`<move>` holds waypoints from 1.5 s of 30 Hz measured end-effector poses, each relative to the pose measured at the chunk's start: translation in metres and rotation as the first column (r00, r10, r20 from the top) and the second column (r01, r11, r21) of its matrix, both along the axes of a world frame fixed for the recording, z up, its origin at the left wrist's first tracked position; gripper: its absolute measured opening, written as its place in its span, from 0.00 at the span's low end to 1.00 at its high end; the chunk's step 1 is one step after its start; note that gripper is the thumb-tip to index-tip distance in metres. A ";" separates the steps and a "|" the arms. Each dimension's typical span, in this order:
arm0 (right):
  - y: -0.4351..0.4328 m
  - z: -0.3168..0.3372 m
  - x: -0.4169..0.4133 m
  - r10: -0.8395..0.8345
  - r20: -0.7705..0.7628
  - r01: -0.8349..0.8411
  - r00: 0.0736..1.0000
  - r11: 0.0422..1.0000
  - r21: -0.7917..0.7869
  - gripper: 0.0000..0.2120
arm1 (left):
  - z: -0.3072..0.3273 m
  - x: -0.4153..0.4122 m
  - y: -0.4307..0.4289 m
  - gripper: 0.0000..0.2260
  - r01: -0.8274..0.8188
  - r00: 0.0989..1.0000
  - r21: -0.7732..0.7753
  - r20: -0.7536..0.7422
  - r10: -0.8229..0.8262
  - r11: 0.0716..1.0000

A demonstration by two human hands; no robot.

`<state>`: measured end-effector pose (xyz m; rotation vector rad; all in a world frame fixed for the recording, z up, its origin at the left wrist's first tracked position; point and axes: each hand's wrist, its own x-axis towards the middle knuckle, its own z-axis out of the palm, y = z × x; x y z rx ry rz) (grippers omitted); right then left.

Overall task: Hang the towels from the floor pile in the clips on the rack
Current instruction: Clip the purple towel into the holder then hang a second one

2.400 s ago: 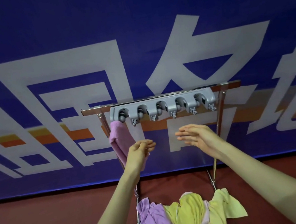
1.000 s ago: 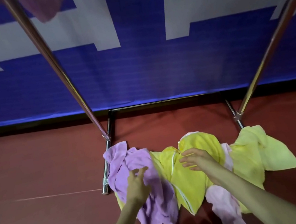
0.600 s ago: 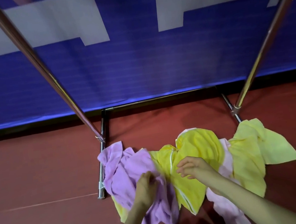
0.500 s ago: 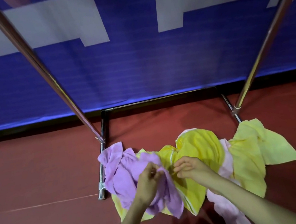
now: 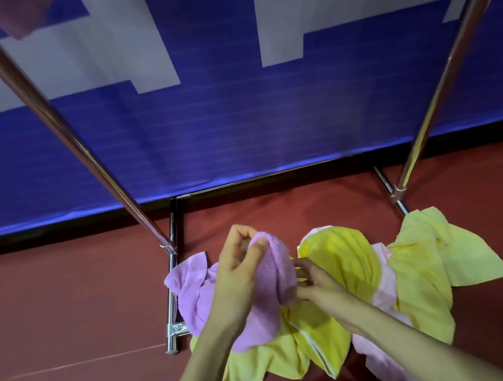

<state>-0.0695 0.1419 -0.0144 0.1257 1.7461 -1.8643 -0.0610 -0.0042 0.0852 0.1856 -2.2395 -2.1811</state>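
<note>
The towel pile [image 5: 417, 269] lay on the floor [image 5: 63, 302] between the uprights of the rack [image 5: 452, 50] — its right end over the right base bar [image 5: 385, 180]; a raised towel [image 5: 274, 279] hung above its left half.

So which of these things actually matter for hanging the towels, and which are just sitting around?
Part of the job: lilac towel, gripped by the left hand, with the right hand at its edge; floor pile of yellow and pink towels; rack poles; pink towel hanging top left.
Just there: blue-and-white banner; red floor.
</note>
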 end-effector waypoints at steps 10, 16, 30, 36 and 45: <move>0.009 0.033 -0.013 -0.125 0.111 0.141 0.986 0.980 -0.143 0.09 | -0.005 -0.002 -0.003 0.07 -0.012 1.000 -0.075 0.008 0.013 0.997; 0.027 0.084 -0.028 -0.300 -0.037 0.290 0.953 0.943 -0.165 0.12 | -0.011 0.007 -0.020 0.09 0.150 0.988 -0.359 0.087 -0.127 0.921; 0.020 0.391 -0.012 -0.040 -0.339 0.065 0.940 0.996 0.062 0.04 | 0.254 0.036 -0.009 0.10 0.127 0.978 -0.213 0.191 -0.087 0.969; 0.024 0.574 -0.010 0.040 -0.435 0.023 0.900 0.990 0.139 0.13 | 0.422 0.047 -0.003 0.05 0.112 0.991 -0.183 0.095 -0.096 0.977; 0.025 0.778 -0.002 0.196 -0.592 -0.113 0.782 0.978 0.175 0.12 | 0.600 0.035 -0.020 0.06 0.135 0.989 -0.053 0.073 -0.131 0.989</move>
